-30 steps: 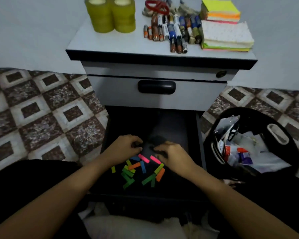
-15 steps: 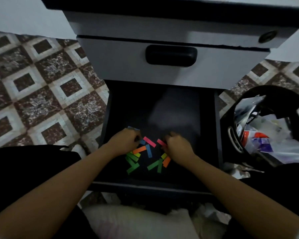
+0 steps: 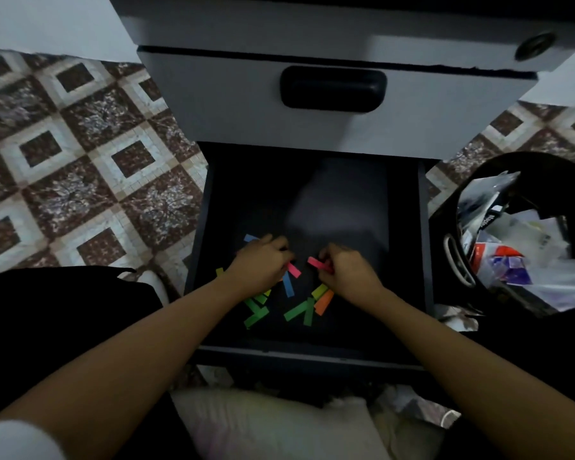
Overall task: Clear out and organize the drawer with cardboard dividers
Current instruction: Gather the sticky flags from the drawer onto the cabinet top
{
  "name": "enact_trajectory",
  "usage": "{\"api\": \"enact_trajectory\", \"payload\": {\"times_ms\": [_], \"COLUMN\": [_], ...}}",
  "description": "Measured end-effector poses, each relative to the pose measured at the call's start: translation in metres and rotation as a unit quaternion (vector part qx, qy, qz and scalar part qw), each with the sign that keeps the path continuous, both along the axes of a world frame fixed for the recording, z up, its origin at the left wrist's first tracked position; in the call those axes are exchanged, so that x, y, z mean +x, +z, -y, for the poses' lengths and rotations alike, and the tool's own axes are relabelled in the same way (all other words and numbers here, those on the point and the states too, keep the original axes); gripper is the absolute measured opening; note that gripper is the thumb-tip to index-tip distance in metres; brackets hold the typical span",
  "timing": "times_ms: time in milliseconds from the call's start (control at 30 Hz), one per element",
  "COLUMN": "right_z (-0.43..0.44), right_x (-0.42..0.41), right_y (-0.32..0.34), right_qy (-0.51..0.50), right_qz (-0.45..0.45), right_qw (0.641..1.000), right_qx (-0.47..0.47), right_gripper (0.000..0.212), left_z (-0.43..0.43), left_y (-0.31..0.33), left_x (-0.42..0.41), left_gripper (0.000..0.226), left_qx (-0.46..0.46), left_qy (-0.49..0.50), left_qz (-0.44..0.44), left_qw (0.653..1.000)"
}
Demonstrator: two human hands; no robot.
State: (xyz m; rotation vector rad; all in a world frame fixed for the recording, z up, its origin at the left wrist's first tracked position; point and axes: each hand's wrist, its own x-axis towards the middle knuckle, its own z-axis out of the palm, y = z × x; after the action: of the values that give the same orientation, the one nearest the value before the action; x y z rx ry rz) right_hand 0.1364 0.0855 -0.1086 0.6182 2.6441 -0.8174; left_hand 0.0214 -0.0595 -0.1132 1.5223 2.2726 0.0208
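Head view: I'm clearing out, gathering the paper strips (image 3: pixel 299 312) strewn at the front of the drawer (image 3: pixel 312 355) – thin, flat, bright slips on its smooth dark floor. My right hand (image 3: pixel 346 275) pinches a pink strip (image 3: pixel 319 264); my left hand (image 3: pixel 259 263) curls over others – gripping or not, I cannot tell. Next likely needs fingertip-fine picking

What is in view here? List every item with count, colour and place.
drawer: one, black inside, pulled open
paper strips: about a dozen, green, pink, blue, orange, yellow, on the drawer floor
upper drawer: one, grey with black handle, shut, above
bin: one, black, holding wrappers, right of the drawer
floor tiles: brown and white, left
cushion: one, pale, below the drawer front
left grip: one, on the strips, fingers curled
right grip: one, pinching a pink strip
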Motion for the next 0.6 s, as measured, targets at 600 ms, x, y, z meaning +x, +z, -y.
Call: {"api": "enact_trajectory", "payload": {"times_ms": [600], "right_z": [-0.016], "right_x": [0.018], "right_y": [0.01], "right_qy": [0.243], "right_qz": [0.041], "right_qw": [0.964], "right_qx": [0.105], "right_gripper": [0.034], "left_z": [0.003], "left_y": [0.007], "left_x": [-0.013], "left_gripper": [0.037], "left_qx": [-0.007], "left_qy": [-0.021], "left_qz": [-0.079], "left_qw": [0.997]}}
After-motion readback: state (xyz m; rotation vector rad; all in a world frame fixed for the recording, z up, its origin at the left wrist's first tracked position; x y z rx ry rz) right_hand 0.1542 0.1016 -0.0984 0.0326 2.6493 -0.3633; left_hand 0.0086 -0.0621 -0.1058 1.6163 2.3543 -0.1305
